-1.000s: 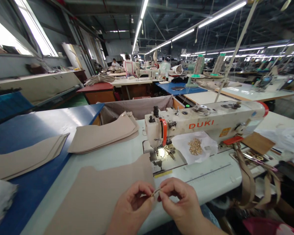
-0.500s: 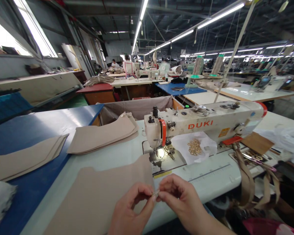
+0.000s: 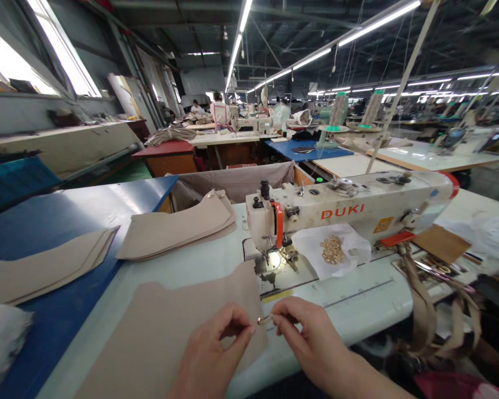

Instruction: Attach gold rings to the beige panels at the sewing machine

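Observation:
My right hand (image 3: 305, 338) is closed in a pinch on a small narrow fabric strip (image 3: 267, 318). A small gold-coloured metal ring (image 3: 259, 321) sits at the strip's left end. Close beside the ring, the thumb and forefinger of my left hand (image 3: 218, 346) are pinched together; whether they grip its edge is hard to see. Both hands are above the front edge of a large beige fabric panel (image 3: 162, 327), which lies flat on the pale sewing table (image 3: 158, 270).
Behind my hands stands a DUKI sewing machine (image 3: 349, 205). Gold rings (image 3: 332, 249) lie on a white sheet (image 3: 307, 246) by its arm. Stacked beige panels (image 3: 174, 227) are at the left, with more on the blue table (image 3: 145, 194). Beige straps (image 3: 419, 305) hang at right.
My hands have moved slightly apart, the left one drawing back to the left. The metal ring and strip now show between them. The view has shifted slightly.

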{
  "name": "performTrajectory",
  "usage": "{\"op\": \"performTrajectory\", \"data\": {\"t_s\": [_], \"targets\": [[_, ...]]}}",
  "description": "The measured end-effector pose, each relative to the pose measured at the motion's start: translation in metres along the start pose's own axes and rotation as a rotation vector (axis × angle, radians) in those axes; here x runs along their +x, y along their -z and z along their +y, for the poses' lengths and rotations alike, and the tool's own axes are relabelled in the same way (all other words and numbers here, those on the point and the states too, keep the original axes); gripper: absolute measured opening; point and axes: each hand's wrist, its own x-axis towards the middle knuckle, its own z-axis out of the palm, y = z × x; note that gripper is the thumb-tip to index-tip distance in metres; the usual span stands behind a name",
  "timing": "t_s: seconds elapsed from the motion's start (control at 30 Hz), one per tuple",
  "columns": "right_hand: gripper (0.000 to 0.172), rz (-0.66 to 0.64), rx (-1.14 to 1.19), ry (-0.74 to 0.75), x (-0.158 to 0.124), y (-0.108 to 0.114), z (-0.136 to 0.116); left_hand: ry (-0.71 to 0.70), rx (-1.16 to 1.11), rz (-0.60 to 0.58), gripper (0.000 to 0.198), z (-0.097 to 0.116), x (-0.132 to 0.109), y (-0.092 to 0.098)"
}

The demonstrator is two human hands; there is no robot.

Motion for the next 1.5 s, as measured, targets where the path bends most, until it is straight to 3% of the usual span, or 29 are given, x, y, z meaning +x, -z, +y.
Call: {"op": "performTrajectory", "data": {"t_s": [0.17, 0.3, 0.37, 0.47, 0.73, 1.0, 1.2, 1.4, 1.5], "targets": [[0.014, 0.011, 0.149, -0.150, 0.014, -0.009, 0.013, -0.060, 0.141, -0.037, 0.004, -0.023, 0.039, 0.012], [0.012, 0.008, 0.273, -0.226, 0.027, -0.016, 0.026, -0.328, 0.419, 0.074, 0.029, -0.060, 0.070, 0.001], [0.013, 0.012, 0.299, -0.263, 0.033, -0.018, 0.031, -0.396, 0.505, 0.068, 0.039, -0.073, 0.074, -0.009], [0.013, -0.013, 0.318, -0.373, 0.046, -0.020, 0.037, -0.386, 0.566, 0.034, 0.047, -0.082, 0.065, -0.022], [0.022, -0.134, 0.274, -0.539, 0.085, -0.035, 0.042, -0.375, 0.497, 0.056, 0.046, -0.085, 0.049, -0.024], [0.024, -0.208, 0.147, -0.559, 0.097, -0.034, 0.042, -0.655, 0.486, 0.188, 0.017, -0.068, 0.072, -0.026], [0.024, -0.255, 0.039, -0.524, 0.100, -0.030, 0.043, -0.850, 0.589, 0.209, 0.022, -0.064, 0.081, -0.031], [0.023, -0.322, -0.112, -0.441, 0.104, -0.028, 0.043, -0.853, 0.585, 0.208, 0.021, -0.064, 0.083, -0.033], [0.018, -0.291, -0.234, -0.333, 0.100, -0.023, 0.043, -0.819, 0.579, 0.193, 0.018, -0.065, 0.084, -0.033]]}}
